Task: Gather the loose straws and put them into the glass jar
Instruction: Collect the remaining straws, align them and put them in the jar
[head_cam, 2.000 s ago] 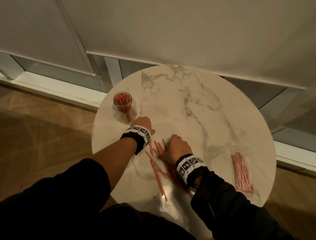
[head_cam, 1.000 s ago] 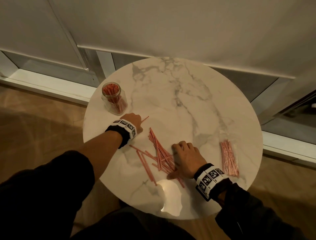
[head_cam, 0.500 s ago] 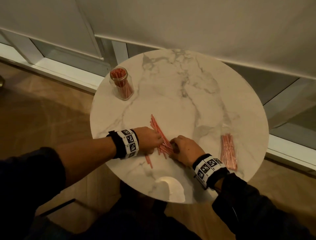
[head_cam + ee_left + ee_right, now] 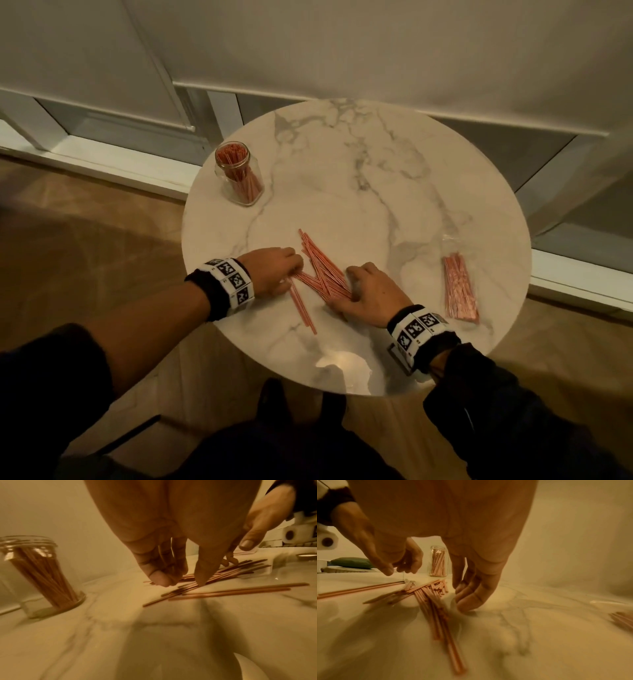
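Note:
Several loose pink straws (image 4: pixel 320 270) lie fanned in the middle of the round marble table (image 4: pixel 394 192). My left hand (image 4: pixel 294 270) is at their left end, its curled fingertips (image 4: pixel 202 582) touching the straws (image 4: pixel 231 572) without gripping any. My right hand (image 4: pixel 356 287) is at the right end of the pile, fingers (image 4: pixel 471 596) fairly straight, tips on the table beside the straws (image 4: pixel 429 596). The glass jar (image 4: pixel 238 176) stands upright at the table's far left, well filled with straws and apart from both hands. The jar (image 4: pixel 39 572) also shows in the left wrist view.
A clear packet of more straws (image 4: pixel 459 287) lies near the table's right edge. Two straws (image 4: pixel 303 311) point toward the front edge, near a bright glare patch (image 4: pixel 342 363). Behind the table are a window frame and a blind; wooden floor lies to the left.
My left hand came from beside the jar down to the pile. In the last half second both hands drew slightly apart and the straws fanned out between them.

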The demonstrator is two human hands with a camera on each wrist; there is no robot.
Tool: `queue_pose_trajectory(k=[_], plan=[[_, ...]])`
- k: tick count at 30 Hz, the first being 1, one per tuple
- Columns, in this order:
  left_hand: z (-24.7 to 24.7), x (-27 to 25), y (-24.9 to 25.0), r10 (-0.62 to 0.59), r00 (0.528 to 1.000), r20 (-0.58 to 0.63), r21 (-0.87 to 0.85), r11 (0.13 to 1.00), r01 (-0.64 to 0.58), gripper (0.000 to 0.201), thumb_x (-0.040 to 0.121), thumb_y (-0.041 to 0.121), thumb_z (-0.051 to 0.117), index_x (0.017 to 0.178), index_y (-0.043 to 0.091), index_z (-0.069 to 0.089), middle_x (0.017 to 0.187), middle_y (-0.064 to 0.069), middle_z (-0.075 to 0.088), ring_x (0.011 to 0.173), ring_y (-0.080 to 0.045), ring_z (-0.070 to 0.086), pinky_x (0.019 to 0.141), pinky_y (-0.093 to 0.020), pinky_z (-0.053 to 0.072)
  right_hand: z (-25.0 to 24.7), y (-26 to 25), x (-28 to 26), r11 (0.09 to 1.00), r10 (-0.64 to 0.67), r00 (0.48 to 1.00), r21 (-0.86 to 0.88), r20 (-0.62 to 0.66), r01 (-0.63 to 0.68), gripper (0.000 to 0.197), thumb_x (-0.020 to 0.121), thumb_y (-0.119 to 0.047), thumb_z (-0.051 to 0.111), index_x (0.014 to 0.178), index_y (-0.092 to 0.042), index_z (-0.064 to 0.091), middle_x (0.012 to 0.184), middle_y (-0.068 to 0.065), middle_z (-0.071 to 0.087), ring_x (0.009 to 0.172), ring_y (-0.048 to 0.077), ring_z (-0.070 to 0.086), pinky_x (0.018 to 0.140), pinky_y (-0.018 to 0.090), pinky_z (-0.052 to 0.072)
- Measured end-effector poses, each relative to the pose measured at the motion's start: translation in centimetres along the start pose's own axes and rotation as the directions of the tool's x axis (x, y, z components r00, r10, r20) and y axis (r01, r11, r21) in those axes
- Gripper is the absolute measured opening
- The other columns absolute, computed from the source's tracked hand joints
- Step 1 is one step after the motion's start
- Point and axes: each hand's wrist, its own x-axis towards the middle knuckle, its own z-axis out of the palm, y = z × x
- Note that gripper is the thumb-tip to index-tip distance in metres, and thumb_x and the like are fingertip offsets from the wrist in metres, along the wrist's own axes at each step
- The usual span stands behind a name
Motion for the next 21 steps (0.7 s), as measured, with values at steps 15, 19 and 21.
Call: queue_pose_trajectory(k=[15,19,21], plan=[[2.5,1.1,0.9,-0.142,0.987,-0.072,-0.155,0.979,0.129,0.011,0.087,0.026,0.060,0.084,0.016,0.059,0.092,-0.003,0.062,0.084,-0.025,0.060,0.071,-0.032,0.042,2.2,-5.1,2.6,0.999,-0.021,1.000,-0.035,-0.018,0.021,0.073,0.078,-0.047,0.076,0.140,-0.022,0.045,0.128,0.004,0.049,0.118,0.026,0.049,0.097,0.042,0.048],[0.8,0.8,-1.3,-0.193,0.977,-0.089,-0.228,0.959,0.169,0.031,0.077,0.022,0.069,0.105,0.022,0.055,0.101,0.000,0.054,0.090,-0.024,0.058,0.083,-0.041,0.051,1.2,-4.1,1.0,0.995,0.013,0.998,-0.103,-0.065,-0.020,0.088,0.072,-0.065,0.071,0.143,-0.025,0.039,0.131,0.004,0.050,0.116,0.024,0.050,0.095,0.041,0.049],[-0.1,0.9,-2.8,-0.229,0.973,-0.037,-0.179,0.959,0.220,0.065,0.073,0.017,0.073,0.132,0.022,0.046,0.122,-0.007,0.049,0.106,-0.027,0.056,0.092,-0.043,0.051,0.7,-2.8,-0.8,0.979,0.112,0.992,-0.164,-0.053,-0.119,0.101,0.065,-0.074,0.070,0.146,-0.028,0.031,0.136,0.003,0.046,0.120,0.025,0.048,0.095,0.043,0.049]])
